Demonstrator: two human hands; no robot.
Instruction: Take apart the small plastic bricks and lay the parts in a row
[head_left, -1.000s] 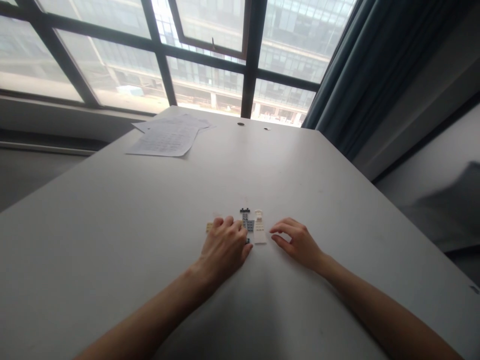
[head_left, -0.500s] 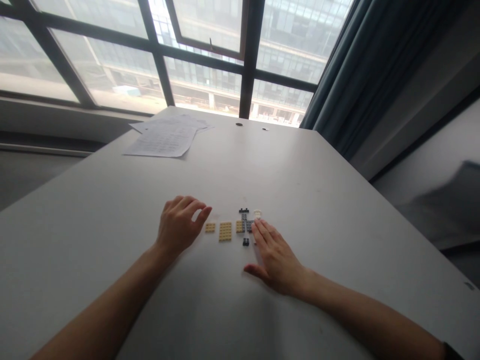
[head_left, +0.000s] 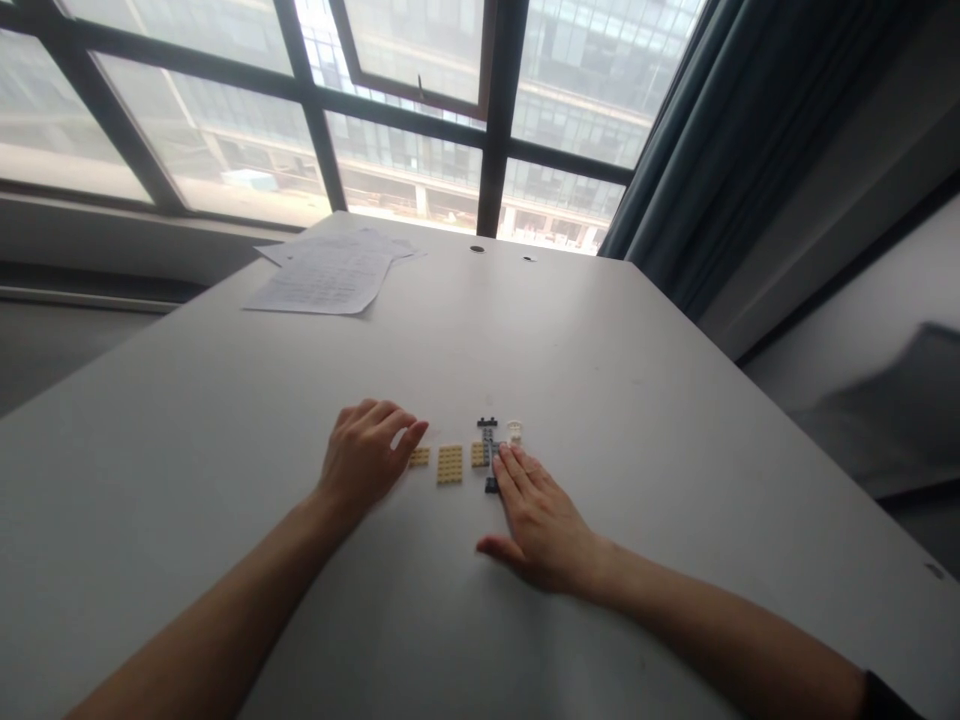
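My right hand (head_left: pixel 544 515) lies flat with its fingers stretched out and thumb spread, fingertips over grey toy building bricks (head_left: pixel 488 437). Those fingers partly cover the grey bricks and a small black brick (head_left: pixel 491 485). A tan plate (head_left: pixel 478 455) adjoins the grey bricks on the left. My left hand (head_left: pixel 366 450) is loosely curled, thumb close to the index finger, with nothing visible between them. It partly hides a small tan plate (head_left: pixel 421 457). Between the hands sits a larger tan studded plate (head_left: pixel 450 465).
A black piece (head_left: pixel 487 422) and a white piece (head_left: pixel 514 431) lie just beyond the grey bricks. Printed papers (head_left: pixel 322 275) are spread at the far left of the white table (head_left: pixel 570 340). Windows and a dark curtain (head_left: pixel 720 130) stand behind.
My right hand has slid slightly left, covering more of the grey and black bricks. My left hand has shifted a little right and now overlaps the small tan plate.
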